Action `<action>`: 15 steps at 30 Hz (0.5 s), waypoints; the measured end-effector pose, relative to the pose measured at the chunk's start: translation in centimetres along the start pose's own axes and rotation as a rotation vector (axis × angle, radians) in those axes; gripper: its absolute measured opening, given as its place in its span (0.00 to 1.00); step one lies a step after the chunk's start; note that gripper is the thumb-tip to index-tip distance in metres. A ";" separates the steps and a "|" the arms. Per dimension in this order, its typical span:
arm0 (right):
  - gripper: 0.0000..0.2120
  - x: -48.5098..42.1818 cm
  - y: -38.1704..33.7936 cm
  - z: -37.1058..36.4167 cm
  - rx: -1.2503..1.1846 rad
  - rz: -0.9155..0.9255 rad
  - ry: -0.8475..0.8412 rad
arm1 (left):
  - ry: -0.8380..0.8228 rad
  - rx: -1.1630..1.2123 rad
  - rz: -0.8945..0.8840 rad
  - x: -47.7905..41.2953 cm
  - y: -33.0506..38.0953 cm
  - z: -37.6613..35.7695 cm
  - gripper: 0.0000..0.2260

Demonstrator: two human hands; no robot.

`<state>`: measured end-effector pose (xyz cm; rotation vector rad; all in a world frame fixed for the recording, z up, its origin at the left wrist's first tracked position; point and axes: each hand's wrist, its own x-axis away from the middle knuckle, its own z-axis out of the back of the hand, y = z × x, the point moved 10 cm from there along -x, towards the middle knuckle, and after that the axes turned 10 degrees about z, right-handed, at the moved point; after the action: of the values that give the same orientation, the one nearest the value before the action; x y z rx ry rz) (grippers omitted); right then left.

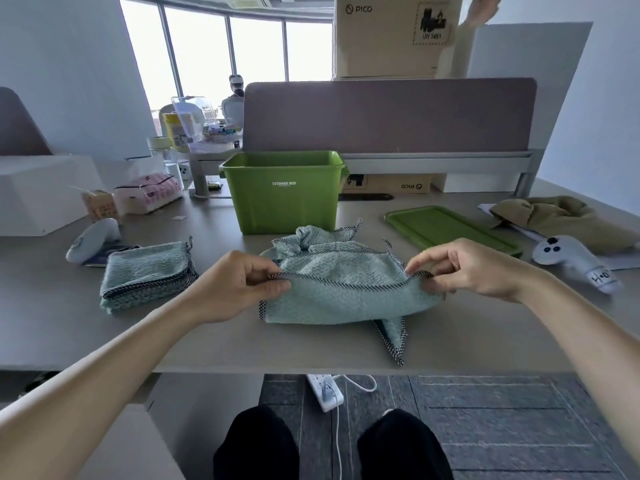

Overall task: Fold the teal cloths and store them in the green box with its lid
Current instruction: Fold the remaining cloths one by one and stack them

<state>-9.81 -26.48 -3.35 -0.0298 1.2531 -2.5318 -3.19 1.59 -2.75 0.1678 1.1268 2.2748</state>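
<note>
Cloth (341,294) mid-fold at desk front, both hands on its checked hem.
L hand (239,285) & R hand (467,268) each pinch a top corner, prob. to square edges. Folded stack (147,275) waits at left; box (282,190) open behind, lid (446,228) off to right so loading stays easy.

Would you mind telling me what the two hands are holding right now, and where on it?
Both hold the same teal cloth by its dark-trimmed upper edge: the left hand pinches the left end, the right hand the right end.
</note>
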 end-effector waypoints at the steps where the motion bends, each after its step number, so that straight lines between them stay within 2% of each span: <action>1: 0.14 -0.4 0.2 0.3 -0.011 0.005 0.038 | 0.035 0.024 0.022 -0.5 -0.4 0.4 0.13; 3: 0.06 -1.2 0.5 1.1 -0.033 0.022 0.109 | 0.099 0.072 0.074 -1.5 -1.3 1.3 0.08; 5: 0.03 -2.0 1.0 1.8 -0.042 0.016 0.159 | 0.125 0.095 0.123 -2.6 -2.3 1.8 0.07; 8: 0.10 -3.1 2.0 2.8 -0.058 -0.017 0.257 | 0.140 0.119 0.202 -4.1 -3.9 2.1 0.06; 12: 0.06 -4.9 3.8 3.7 -0.039 -0.077 0.356 | 0.184 0.036 0.268 -6.0 -5.7 2.6 0.06; 15: 0.07 -6.1 5.1 3.8 0.037 -0.110 0.332 | 0.132 -0.071 0.295 -7.1 -6.2 1.9 0.11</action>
<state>-2.10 -30.51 -4.25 0.3536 1.3535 -2.7353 6.03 1.83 -5.28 0.1673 1.1484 2.6161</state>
